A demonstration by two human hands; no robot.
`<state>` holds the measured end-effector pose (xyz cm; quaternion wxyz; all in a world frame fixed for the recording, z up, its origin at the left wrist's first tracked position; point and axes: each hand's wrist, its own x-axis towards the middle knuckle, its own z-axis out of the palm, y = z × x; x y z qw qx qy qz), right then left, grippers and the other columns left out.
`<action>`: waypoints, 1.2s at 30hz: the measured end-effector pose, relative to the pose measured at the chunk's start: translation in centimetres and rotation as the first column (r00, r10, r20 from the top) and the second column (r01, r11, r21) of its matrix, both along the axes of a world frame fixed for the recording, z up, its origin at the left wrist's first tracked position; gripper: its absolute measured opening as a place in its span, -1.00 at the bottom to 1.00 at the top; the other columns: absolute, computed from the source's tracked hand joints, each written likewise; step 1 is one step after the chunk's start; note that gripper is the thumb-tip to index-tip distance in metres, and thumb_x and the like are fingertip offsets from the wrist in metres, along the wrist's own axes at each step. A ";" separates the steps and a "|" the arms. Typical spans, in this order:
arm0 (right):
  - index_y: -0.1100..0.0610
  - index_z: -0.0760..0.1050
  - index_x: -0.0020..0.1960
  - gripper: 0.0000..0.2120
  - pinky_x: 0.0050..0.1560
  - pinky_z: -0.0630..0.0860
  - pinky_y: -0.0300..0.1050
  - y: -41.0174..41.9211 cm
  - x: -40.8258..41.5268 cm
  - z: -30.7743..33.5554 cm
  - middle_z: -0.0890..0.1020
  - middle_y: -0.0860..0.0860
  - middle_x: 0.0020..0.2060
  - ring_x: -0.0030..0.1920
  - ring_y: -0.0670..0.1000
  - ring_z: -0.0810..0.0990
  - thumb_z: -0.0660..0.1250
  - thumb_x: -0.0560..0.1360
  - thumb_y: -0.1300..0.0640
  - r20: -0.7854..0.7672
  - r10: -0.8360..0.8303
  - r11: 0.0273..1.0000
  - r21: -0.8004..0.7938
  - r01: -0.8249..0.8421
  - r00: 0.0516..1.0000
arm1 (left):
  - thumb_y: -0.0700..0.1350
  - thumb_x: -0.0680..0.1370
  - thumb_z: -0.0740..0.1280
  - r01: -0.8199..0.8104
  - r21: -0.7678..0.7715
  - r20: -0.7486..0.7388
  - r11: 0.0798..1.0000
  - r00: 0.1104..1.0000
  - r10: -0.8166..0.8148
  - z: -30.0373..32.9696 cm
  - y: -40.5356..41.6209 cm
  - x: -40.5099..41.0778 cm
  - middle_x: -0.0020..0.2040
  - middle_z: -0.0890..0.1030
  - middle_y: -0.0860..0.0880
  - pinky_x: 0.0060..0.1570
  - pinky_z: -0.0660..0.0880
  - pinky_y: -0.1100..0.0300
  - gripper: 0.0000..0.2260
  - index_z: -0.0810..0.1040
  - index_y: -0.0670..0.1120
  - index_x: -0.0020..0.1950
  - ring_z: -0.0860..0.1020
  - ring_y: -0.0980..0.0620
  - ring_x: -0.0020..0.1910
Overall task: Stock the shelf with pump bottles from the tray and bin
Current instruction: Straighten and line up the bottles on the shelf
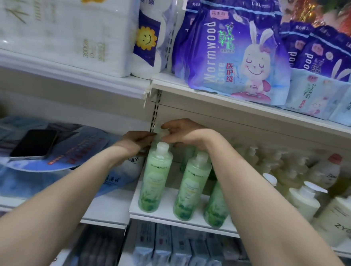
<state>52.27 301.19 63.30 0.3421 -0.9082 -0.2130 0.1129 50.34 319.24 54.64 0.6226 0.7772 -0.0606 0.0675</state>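
Observation:
Three pale green bottles stand at the front of the white shelf (164, 214): one on the left (154, 179), one in the middle (191, 188), one (215, 206) partly behind my right forearm. Both hands reach to a further green bottle (161, 134) at the back left, beside the slotted upright. My left hand (137, 139) grips its left side. My right hand (183, 131) curls over its cap from the right. That bottle is mostly hidden by the hands and the front bottle.
Cream pump bottles (302, 201) and a white Dove bottle (326, 170) fill the shelf to the right. A phone (33, 143) lies on blue packs at left. Purple packs (234, 54) sit on the shelf above, boxed goods (174, 251) below.

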 end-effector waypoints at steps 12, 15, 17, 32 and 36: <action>0.08 0.51 0.33 -0.47 0.00 0.65 -0.05 1.5 1.1 -0.3 0.54 0.09 0.30 0.24 0.12 0.56 0.51 0.39 0.29 0.260 -0.008 0.982 -0.182 0.057 0.966 | -0.11 0.46 0.47 0.014 0.271 0.065 0.962 0.997 -0.033 -0.7 -0.4 1.4 0.05 0.59 0.18 -0.22 0.41 0.46 -0.59 0.53 0.10 0.28 0.54 0.20 0.01; 0.06 0.48 0.36 -0.46 0.11 0.60 -0.06 1.7 1.0 -0.3 0.53 0.08 0.32 0.25 0.11 0.55 0.49 0.42 0.26 0.293 -0.011 0.968 -0.236 0.084 0.956 | -0.09 0.47 0.45 -0.014 0.326 0.080 0.945 0.997 -0.013 -0.8 -0.4 2.0 0.16 0.59 0.07 -0.06 0.40 0.30 -0.57 0.50 0.10 0.33 0.53 0.10 0.09; 0.04 0.43 0.41 -0.46 0.21 0.52 -0.07 1.6 0.8 -0.4 0.48 0.07 0.37 0.32 0.11 0.50 0.45 0.47 0.22 0.311 -0.008 0.954 -0.282 0.100 0.950 | -0.08 0.50 0.42 -0.038 0.344 0.077 0.938 0.997 0.012 -0.8 -0.5 1.9 0.17 0.59 0.05 -0.01 0.42 0.28 -0.58 0.50 0.10 0.34 0.53 0.08 0.09; 0.17 0.46 0.40 -0.63 0.33 0.39 -0.04 1.6 -8.8 -3.5 0.57 0.16 0.29 0.31 0.17 0.51 0.19 0.60 0.21 0.592 -0.289 0.947 0.293 0.134 0.753 | 0.17 0.59 0.19 -0.332 0.041 0.298 0.942 0.904 0.306 -3.9 -2.9 -9.0 0.12 0.64 0.01 0.14 0.54 -0.08 -0.66 0.55 0.04 0.24 0.60 0.02 0.11; 0.09 0.08 0.59 -0.42 0.48 0.10 -0.15 1.8 -12.7 -9.0 0.24 0.08 0.55 0.53 0.04 0.20 0.20 0.63 0.19 0.542 -0.308 0.933 0.334 0.135 0.782 | 0.02 0.62 0.25 -0.339 0.179 0.298 0.924 0.914 0.277 -6.1 -3.8 -11.6 0.18 0.58 0.09 0.07 0.46 0.31 -0.66 0.48 -0.04 0.36 0.54 0.17 0.10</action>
